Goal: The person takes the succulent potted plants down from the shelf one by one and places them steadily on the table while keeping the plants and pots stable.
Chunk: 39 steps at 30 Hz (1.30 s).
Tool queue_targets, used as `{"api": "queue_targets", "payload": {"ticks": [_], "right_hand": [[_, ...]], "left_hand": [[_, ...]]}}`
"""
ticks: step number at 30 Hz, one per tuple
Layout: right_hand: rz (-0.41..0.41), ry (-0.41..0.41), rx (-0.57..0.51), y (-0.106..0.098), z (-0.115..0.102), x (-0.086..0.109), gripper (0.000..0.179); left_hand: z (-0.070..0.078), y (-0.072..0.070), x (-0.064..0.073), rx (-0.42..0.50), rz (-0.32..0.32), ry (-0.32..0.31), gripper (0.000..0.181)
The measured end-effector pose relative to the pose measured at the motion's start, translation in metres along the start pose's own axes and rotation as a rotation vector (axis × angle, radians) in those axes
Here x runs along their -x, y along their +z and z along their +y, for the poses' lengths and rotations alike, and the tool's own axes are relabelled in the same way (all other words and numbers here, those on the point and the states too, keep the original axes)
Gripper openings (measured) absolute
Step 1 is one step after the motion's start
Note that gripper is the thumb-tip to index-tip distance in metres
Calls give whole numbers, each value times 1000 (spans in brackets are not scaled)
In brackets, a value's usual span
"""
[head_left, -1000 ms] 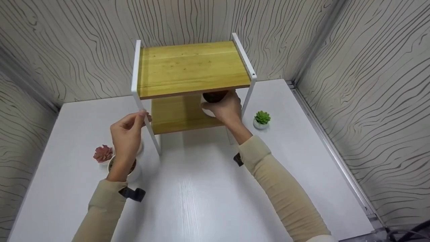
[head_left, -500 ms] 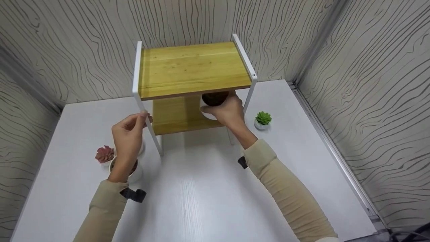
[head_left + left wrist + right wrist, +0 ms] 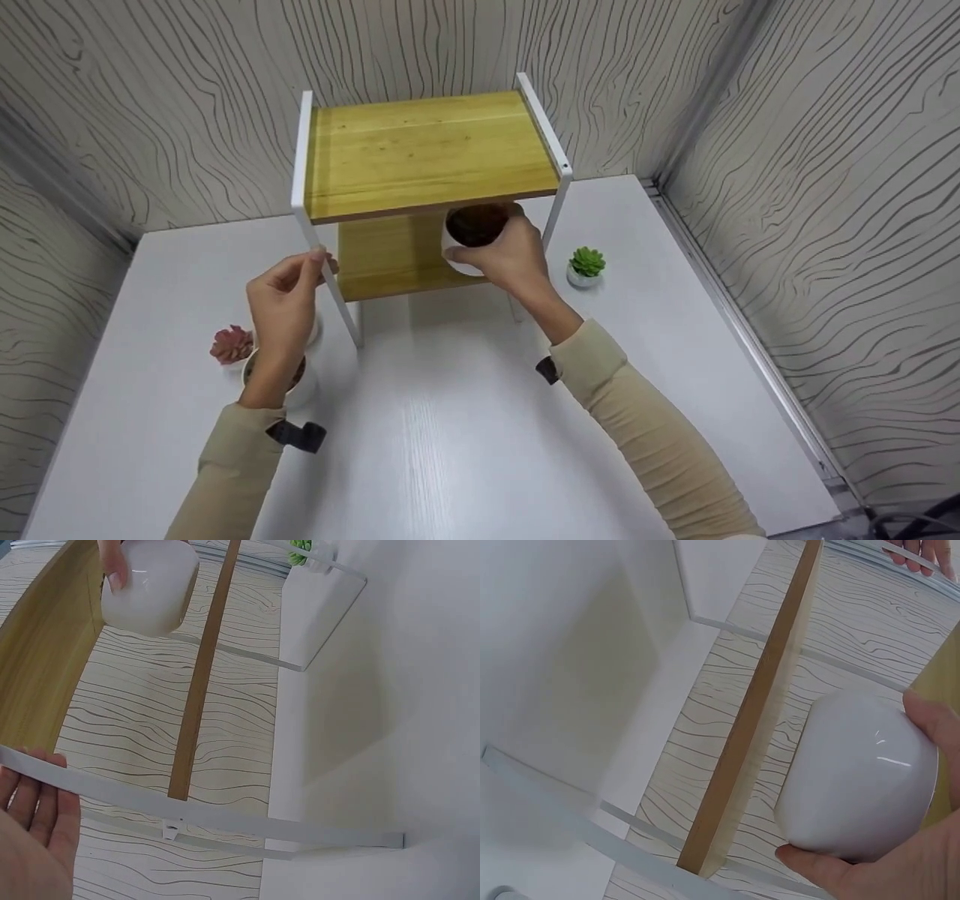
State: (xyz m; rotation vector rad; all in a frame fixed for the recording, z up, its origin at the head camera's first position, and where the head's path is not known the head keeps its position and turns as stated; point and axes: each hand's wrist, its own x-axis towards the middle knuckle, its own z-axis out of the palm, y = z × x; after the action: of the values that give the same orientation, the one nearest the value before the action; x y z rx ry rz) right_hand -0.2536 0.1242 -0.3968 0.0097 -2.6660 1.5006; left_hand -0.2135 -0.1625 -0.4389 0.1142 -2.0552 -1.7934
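Observation:
A two-tier shelf with wooden boards and a white metal frame (image 3: pixel 303 150) stands at the table's middle back. My left hand (image 3: pixel 285 300) pinches its front left leg between thumb and fingers, just below the top board (image 3: pixel 435 150). In the right wrist view, my right hand (image 3: pixel 907 862) grips a rounded white pot (image 3: pixel 859 772) with thumb and fingers on opposite sides. Dark filling shows in the pot's mouth in the head view. The pot is at the right front of the lower board (image 3: pixel 390 259), partly under the top board; both wrist views show a gap beneath it.
A small green succulent (image 3: pixel 586 264) in a white pot stands right of the shelf. On the left, a red succulent (image 3: pixel 231 345) and a filled white pot (image 3: pixel 301 386) stand near my left forearm. Patterned walls (image 3: pixel 825 225) enclose the white table (image 3: pixel 450 450).
My right hand has drawn the pot slightly toward me, so more of its mouth shows from under the top board. My left hand keeps its grip on the shelf leg.

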Motion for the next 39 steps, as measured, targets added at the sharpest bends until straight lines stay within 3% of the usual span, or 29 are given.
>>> {"api": "queue_targets", "payload": {"ticks": [6,13,28,39], "right_hand": [[-4,-12,-4,-2,0,5,105],[-16,-21,-10,-5,-1,13,104],[-54,-21,-13,-16,-6,33,106],[-81,4,5,-19,-2,45,107]], "left_hand": [[-2,-1,0,-9,-9,39,30],[0,-2,1,-38,-12,-2,36],[-1,-1,0,-7,-9,-4,34],[-2,0,0,-35,0,24,35]]}}
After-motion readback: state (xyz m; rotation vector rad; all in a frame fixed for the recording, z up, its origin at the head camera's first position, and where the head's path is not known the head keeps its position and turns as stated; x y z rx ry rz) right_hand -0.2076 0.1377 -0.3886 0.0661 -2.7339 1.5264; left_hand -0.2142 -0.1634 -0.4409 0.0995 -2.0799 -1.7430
